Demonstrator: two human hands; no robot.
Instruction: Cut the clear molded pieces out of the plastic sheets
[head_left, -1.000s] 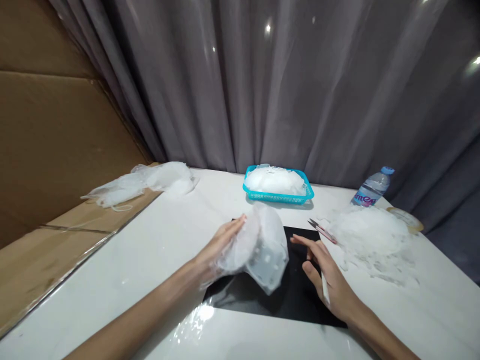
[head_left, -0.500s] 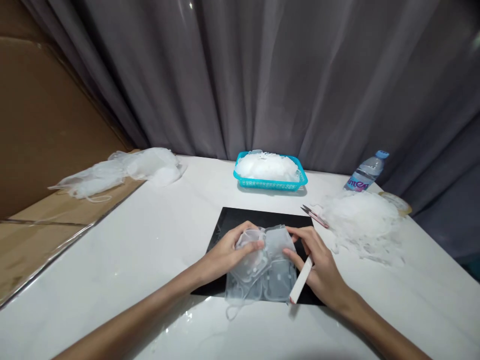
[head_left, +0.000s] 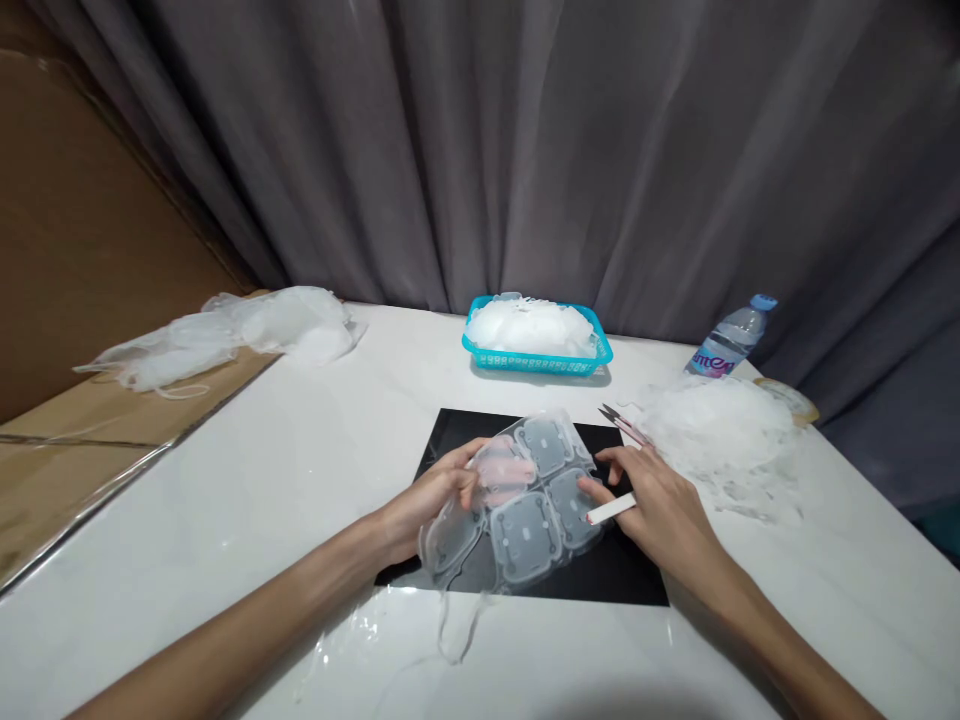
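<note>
While it lies tilted over a flat black mat on the glossy white table, the sheet, a limp translucent film moulded into rounded-square pockets, is gripped at its left edge by the left hand, whose fingers show pink through it. The right hand pinches a thin white stick, fingertips touching the sheet's right edge. Beyond lie small snips, a fluffy heap of white scraps, a turquoise mesh basket and a clear bottle.

I see open desk left of the black mat, while snips, scrap heap and basket crowd right and rear.
</note>
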